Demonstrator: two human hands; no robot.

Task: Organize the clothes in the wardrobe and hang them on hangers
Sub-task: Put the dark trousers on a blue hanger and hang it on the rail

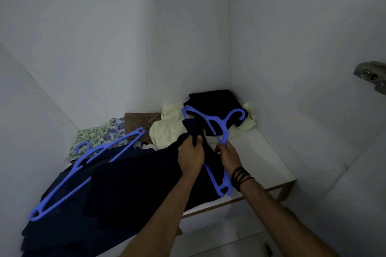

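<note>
A dark navy garment (133, 181) lies spread over the white wardrobe shelf (269, 156). My left hand (191, 157) grips a bunched part of that garment and lifts it. My right hand (228, 155) holds a blue plastic hanger (211, 120) by its lower edge; the hanger's hook points right and its far arm reaches down past my wrist. A second blue hanger (83, 170) rests on the dark clothes at the left.
Folded clothes sit at the back of the shelf: a floral piece (98, 137), a brown one (142, 121), a pale yellow one (167, 131) and a black one (215, 101). White walls close in on three sides. A metal door hinge (371, 76) sticks out at right.
</note>
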